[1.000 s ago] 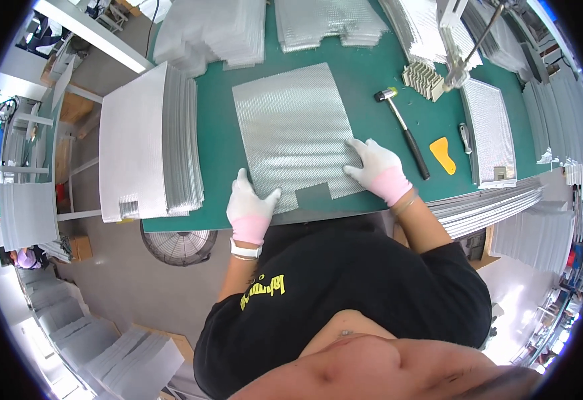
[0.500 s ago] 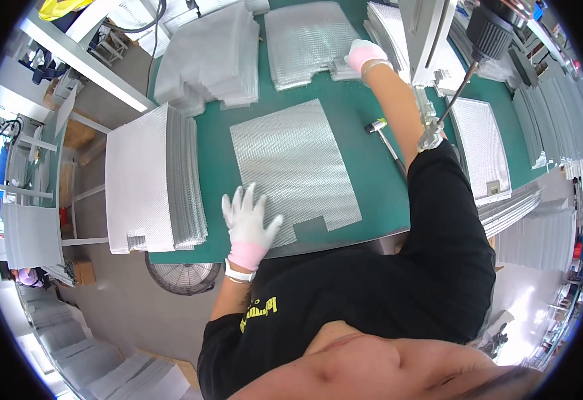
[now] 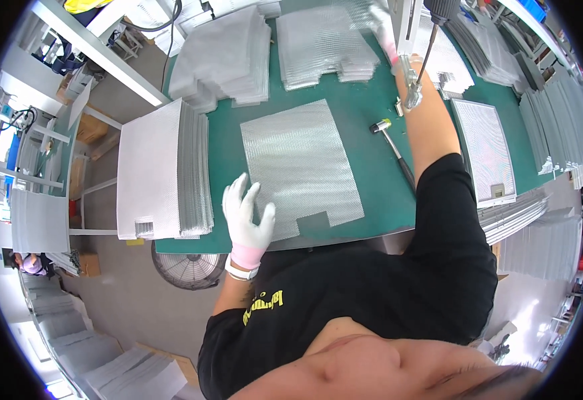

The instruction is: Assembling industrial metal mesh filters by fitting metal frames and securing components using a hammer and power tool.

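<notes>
A silvery metal mesh sheet [image 3: 298, 160] with a notch in its near edge lies flat on the green table. My left hand [image 3: 248, 220], in a white glove with a pink cuff, is at its near left edge, fingers apart and holding nothing. At the far side, my right hand [image 3: 382, 33] is gloved too, smeared by motion and partly behind a white upright. It grips a blurred mesh sheet [image 3: 355, 12] over the back stack of mesh sheets [image 3: 325, 50]. A toggle clamp [image 3: 411, 87] stands above my right forearm.
Mesh stacks stand at the far left [image 3: 221, 53] and near left [image 3: 148, 173]. A hammer [image 3: 395, 153] lies right of the middle sheet. Further right is a framed mesh panel [image 3: 483, 150]. A power screwdriver with a long bit [image 3: 431, 43] hangs above. A fan [image 3: 188, 263] stands below the table.
My right hand has moved away from the back stack's near right corner, farther back, with a mesh sheet. My left hand has shifted slightly, its fingers more curled. The view has swung a little.
</notes>
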### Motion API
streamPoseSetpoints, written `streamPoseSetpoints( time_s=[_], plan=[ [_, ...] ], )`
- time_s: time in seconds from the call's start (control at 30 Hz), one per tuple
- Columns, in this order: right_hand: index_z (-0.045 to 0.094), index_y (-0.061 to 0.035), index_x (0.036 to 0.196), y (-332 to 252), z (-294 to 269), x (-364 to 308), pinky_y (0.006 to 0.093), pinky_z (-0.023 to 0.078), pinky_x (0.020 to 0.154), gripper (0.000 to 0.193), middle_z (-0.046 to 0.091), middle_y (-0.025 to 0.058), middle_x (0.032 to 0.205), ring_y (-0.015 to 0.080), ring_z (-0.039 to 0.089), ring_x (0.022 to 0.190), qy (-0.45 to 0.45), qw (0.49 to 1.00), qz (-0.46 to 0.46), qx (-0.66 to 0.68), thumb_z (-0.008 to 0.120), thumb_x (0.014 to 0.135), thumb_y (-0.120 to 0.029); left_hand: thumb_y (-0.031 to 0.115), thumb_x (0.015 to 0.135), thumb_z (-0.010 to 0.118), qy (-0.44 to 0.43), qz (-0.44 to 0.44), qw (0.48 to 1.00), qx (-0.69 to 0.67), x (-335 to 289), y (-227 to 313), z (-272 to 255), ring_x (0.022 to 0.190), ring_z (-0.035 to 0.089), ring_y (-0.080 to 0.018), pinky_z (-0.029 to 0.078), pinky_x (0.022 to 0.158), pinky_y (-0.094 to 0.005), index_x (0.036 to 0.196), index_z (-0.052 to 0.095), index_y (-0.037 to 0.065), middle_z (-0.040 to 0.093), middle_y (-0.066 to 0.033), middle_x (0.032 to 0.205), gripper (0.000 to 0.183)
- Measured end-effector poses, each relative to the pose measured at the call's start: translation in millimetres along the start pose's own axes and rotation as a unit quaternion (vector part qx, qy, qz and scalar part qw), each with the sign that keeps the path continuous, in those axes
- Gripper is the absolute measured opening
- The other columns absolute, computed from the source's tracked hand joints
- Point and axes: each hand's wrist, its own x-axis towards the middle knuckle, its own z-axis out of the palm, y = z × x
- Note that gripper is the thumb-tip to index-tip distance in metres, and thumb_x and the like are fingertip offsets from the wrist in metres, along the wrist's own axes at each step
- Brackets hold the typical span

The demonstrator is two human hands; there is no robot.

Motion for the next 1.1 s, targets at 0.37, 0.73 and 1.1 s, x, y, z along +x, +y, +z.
streamPoseSetpoints(
  time_s=[0.37, 0.73, 1.1],
  plan=[
    [0.048, -0.0002, 0.139, -139, -47, -188, 0.0308, 0.051, 0.088, 0.052, 0.057, 0.006, 0.122, 0.0135, 0.059, 0.101, -0.061, 0.905, 0.166, 0.388, 0.066, 0.094, -0.018, 0.039, 0.093, 0.067, -0.016, -0.176, 0.715, -0.676, 32, -10, 10, 0.126, 0.054, -0.0309, 0.042, 0.108, -0.04, 0.149, 0.029, -0.002, 0.05, -0.0231, 0.14, 0.079],
    [0.066, -0.0035, 0.117, -233, -74, -313, 0.032, 0.05, 0.075, 0.038, 0.063, 0.0128, 0.099, 0.0272, 0.062, 0.082, -0.182, 0.968, 0.161, 0.061, 0.07, 0.081, -0.014, 0.007, 0.079, 0.074, -0.013, -0.166, 0.981, -0.098, -33, 17, 13, 0.084, 0.062, -0.0217, 0.052, 0.075, -0.0323, 0.148, 0.037, 0.0, 0.062, -0.0123, 0.109, 0.078],
    [0.066, -0.0064, 0.117, -211, -48, -343, 0.0372, 0.053, 0.081, 0.035, 0.064, 0.0131, 0.103, 0.0317, 0.064, 0.093, -0.201, 0.971, 0.129, 0.014, 0.067, 0.084, -0.017, 0.02, 0.08, 0.075, -0.126, -0.132, 0.982, 0.041, -56, -2, 33, 0.095, 0.061, -0.0358, 0.051, 0.083, -0.0422, 0.137, 0.047, -0.003, 0.061, -0.0191, 0.105, 0.068]
  ],
)
